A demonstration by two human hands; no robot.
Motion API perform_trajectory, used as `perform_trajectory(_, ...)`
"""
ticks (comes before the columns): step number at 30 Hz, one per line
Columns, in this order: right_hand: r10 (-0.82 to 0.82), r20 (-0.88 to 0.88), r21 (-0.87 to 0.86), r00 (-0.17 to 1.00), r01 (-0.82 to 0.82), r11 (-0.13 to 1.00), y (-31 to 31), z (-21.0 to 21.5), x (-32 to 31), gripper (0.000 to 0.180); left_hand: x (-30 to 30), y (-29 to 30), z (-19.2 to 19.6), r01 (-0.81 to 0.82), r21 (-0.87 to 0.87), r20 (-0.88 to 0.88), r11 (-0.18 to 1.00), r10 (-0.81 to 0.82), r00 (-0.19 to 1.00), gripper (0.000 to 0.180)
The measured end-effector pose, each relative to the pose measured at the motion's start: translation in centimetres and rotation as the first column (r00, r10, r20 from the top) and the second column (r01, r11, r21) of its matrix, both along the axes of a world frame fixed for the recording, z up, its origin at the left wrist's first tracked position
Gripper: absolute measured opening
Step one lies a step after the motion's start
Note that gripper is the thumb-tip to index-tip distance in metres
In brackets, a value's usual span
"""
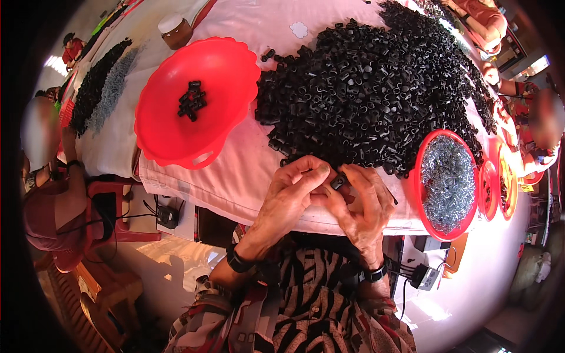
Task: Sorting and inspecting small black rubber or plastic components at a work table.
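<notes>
Both my hands meet over the table's near edge, in front of a big heap of small black plastic parts (365, 94). One small black plastic part (338, 180) sits between the thumb and fingers of my right hand (364, 207). Close beside it, my left hand (289, 191) is closed in a pinch, thumb against forefinger; whatever it holds is too small or hidden to make out. To the left lies a red plastic tray (229, 76) with a scalloped rim and a slot handle. Several black parts (192, 101) are gathered in its middle.
A round red basket (421, 203) of small clear plastic pieces (448, 179) stands at the right edge. Smaller containers sit beyond it. A jar with a white lid (172, 28) stands at the back left. Other people sit at both sides. Cables and small boxes hang below the table.
</notes>
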State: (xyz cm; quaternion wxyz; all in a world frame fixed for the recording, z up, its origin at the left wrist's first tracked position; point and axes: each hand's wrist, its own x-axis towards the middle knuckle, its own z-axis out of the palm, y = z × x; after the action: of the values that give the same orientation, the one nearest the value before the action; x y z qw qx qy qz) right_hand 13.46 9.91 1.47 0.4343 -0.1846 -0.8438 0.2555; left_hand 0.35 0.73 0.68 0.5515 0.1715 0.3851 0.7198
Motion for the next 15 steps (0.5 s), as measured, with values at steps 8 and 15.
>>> perform_trajectory(8,0.009,0.025,-0.019,1.0,-0.009,1.0,-0.2,0.0,0.2,0.043,0.2,-0.1,1.0,-0.001,-0.011,0.002,1.0,0.001,1.0,0.012)
perform_trajectory(15,0.026,0.043,-0.013,0.999,-0.026,1.0,-0.3,1.3,-0.1,0.051,0.9,-0.4,1.2,-0.083,0.034,-0.203,0.996,0.088,0.975,0.014)
